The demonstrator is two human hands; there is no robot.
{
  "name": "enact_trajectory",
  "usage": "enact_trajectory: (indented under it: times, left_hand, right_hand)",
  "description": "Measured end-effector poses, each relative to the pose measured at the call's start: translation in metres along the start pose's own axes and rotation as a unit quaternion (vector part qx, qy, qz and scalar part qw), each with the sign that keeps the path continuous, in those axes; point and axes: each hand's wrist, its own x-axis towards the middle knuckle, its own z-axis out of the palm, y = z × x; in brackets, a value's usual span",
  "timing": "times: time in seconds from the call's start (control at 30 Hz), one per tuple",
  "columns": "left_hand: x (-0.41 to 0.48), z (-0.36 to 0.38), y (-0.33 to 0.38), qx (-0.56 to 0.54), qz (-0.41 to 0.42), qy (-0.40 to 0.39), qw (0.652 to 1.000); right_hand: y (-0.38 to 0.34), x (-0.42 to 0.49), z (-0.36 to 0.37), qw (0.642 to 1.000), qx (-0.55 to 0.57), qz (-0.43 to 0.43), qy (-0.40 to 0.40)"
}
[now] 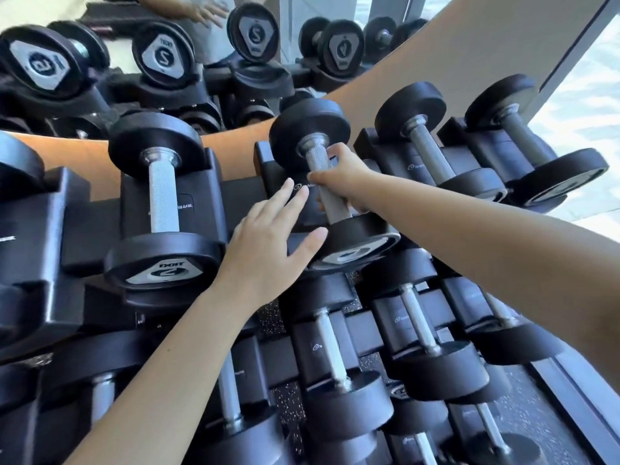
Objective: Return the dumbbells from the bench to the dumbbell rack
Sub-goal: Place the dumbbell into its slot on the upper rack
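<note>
A small black dumbbell (310, 135) with a knurled steel handle lies in a cradle on the top tier of the black dumbbell rack (201, 196), in the middle of the view. My right hand (342, 181) is wrapped around its handle from the right. My left hand (268, 243) is flat with its fingers apart, resting against the cradle and the dumbbell's near end plate, holding nothing. To the left sits another dumbbell (161, 203) marked 2 in its own cradle.
Two more dumbbells (432, 152) fill the top cradles to the right. Lower tiers (335, 360) hold several dumbbells. A mirror (167, 58) behind the rack reflects them. Speckled floor shows between the tiers, bright floor at the far right.
</note>
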Motion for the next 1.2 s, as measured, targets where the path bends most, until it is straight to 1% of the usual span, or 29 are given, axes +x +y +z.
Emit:
enact_trajectory:
  times: [0.07,0.2,0.43,0.73,0.9,0.93,0.97,1.03,1.07,1.2]
  left_hand:
    - [0.001,0.002,-0.002,0.011,0.010,-0.003,1.000]
    - [0.004,0.006,-0.007,0.057,0.031,-0.003,0.998]
    - [0.010,0.010,-0.020,0.081,0.025,0.021,0.996]
    - [0.022,0.016,-0.029,0.080,0.011,0.029,0.996]
    - [0.025,0.017,-0.031,0.080,-0.003,0.024,0.996]
    - [0.026,0.017,-0.030,0.082,-0.002,0.024,0.996]
    - [0.026,0.017,-0.030,0.083,0.000,0.025,0.996]
    - [0.025,0.017,-0.029,0.088,0.006,0.028,0.996]
    - [0.025,0.016,-0.028,0.093,0.010,0.031,0.995]
    - [0.022,0.017,-0.023,0.106,0.019,0.041,0.993]
  right_hand:
    - [-0.004,0.005,0.003,1.000,0.005,-0.001,0.009]
    - [-0.008,0.014,0.005,0.998,-0.034,-0.021,0.038]
    - [-0.005,0.032,0.014,0.998,-0.038,-0.017,0.038]
    - [0.002,0.052,0.013,1.000,0.014,0.016,-0.002]
    - [0.006,0.060,0.010,0.999,0.015,0.026,-0.012]
    - [0.007,0.061,0.009,1.000,0.001,0.022,-0.012]
    - [0.007,0.061,0.008,0.999,-0.040,0.011,-0.008]
    - [0.007,0.058,0.003,0.985,-0.167,-0.035,0.010]
    - [0.006,0.054,0.000,0.976,-0.209,-0.061,0.019]
    - [0.007,0.030,-0.011,0.954,-0.271,-0.124,0.014]
